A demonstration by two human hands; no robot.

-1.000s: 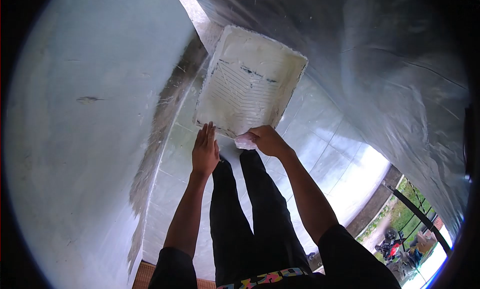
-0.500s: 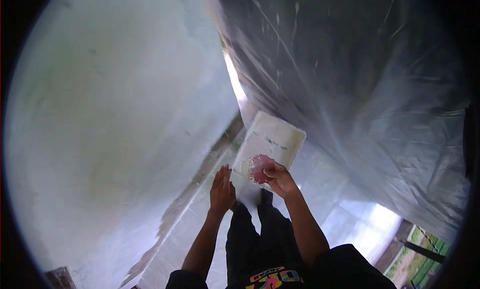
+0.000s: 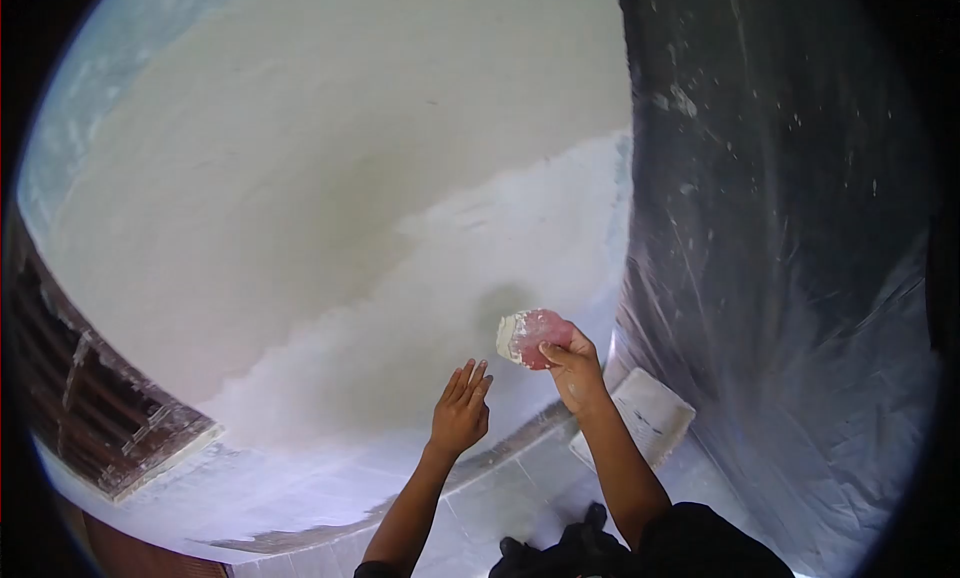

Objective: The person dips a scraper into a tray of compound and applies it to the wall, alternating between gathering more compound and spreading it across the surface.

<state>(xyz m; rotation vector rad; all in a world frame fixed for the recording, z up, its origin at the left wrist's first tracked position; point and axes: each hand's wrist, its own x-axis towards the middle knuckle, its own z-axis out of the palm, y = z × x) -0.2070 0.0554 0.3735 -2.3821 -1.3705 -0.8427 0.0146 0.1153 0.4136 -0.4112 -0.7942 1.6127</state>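
Observation:
My right hand (image 3: 580,366) grips a rounded red putty scraper (image 3: 542,340), thumb across its face. Cream-coloured putty (image 3: 510,338) is heaped along the scraper's left edge. To its lower left, my left hand (image 3: 462,410) is held up with fingers stretched out and nothing in it. Both hands are in front of the wall (image 3: 330,208), which has a broad cream coat over its upper part and a whiter area below. A white paint tray (image 3: 655,413) rests on the floor, partly hidden behind my right forearm.
Plastic sheeting (image 3: 770,248) hangs along the right side and spreads toward the floor. At the left, an opening with dark slats (image 3: 75,388) interrupts the wall. Pale floor tiles (image 3: 500,493) lie below, with my dark shoes (image 3: 550,538) on them.
My view has swung up from the tray and floor to the wall. The scraper has come away from over the tray, bearing putty, and now overlaps the wall.

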